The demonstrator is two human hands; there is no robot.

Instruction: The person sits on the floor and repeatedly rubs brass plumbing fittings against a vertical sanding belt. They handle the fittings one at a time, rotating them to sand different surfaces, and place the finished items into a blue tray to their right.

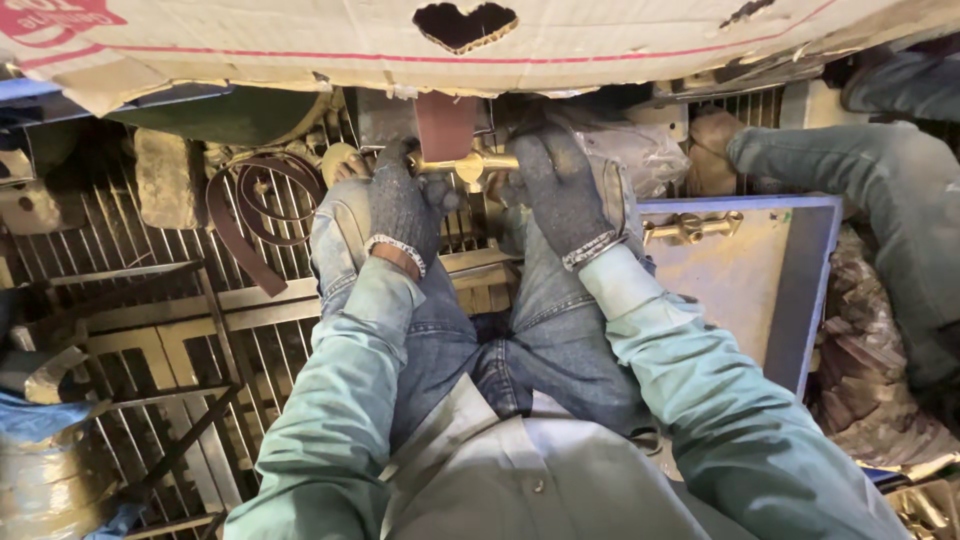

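Pinching a brass fitting [468,165] at either end, the gloved fingers [395,165] of the left hand [402,210] and right hand [560,190] are closed around it. It is pressed against a reddish-brown sanding belt [445,125]. Right of that belt, a second brass piece [690,229] is seen on a blue tray [800,300].

The brass fitting [468,165] is mostly covered by both gloved hands at upper centre. The cardboard sheet [300,45] hides the sanding belt's [445,125] top. A co-worker's arm [880,170] runs off the right edge
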